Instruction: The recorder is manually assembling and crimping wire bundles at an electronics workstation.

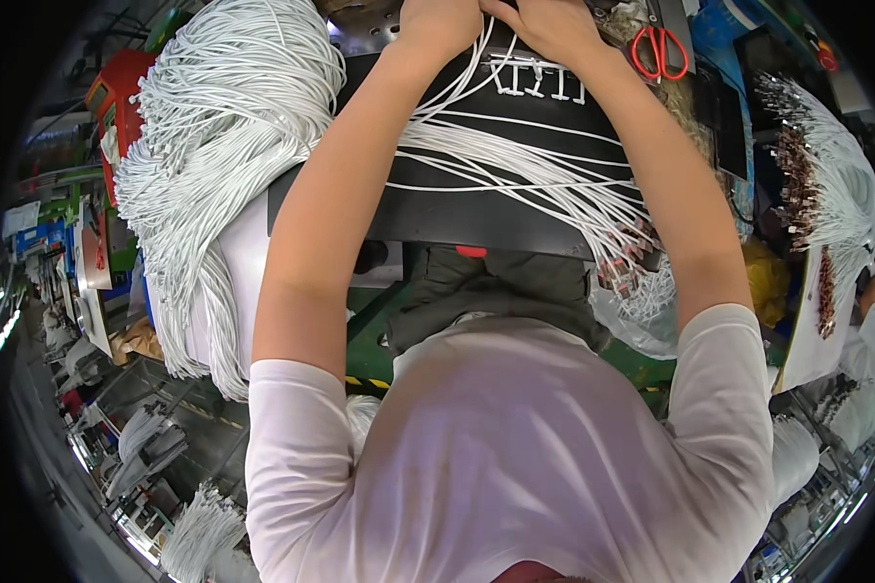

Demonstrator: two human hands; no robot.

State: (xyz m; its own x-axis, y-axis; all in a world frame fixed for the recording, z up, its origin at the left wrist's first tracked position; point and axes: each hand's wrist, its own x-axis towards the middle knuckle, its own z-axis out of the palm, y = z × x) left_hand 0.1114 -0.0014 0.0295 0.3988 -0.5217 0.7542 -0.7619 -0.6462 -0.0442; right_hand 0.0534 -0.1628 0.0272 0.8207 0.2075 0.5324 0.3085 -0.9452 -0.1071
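Observation:
My left hand (442, 21) and my right hand (552, 27) are close together at the top edge, which cuts off most of their fingers. The right thumb points toward the left hand. Thin white cables (472, 70) curve up into the gap between the hands; whether the fingers grip them is out of sight. Below, a loose bundle of white cables (515, 160) lies across the black work surface (457, 219), its copper-coloured ends near my right forearm. A row of small white T-shaped pieces (537, 80) stands just below my right hand.
A large heap of white cables (243, 87) fills the left side, beside a red device (117, 97). Red-handled scissors (659, 52) lie right of my right forearm. More cables with copper-coloured ends (826, 185) hang at the far right. A clear plastic bag (642, 325) hangs below the bundle's ends.

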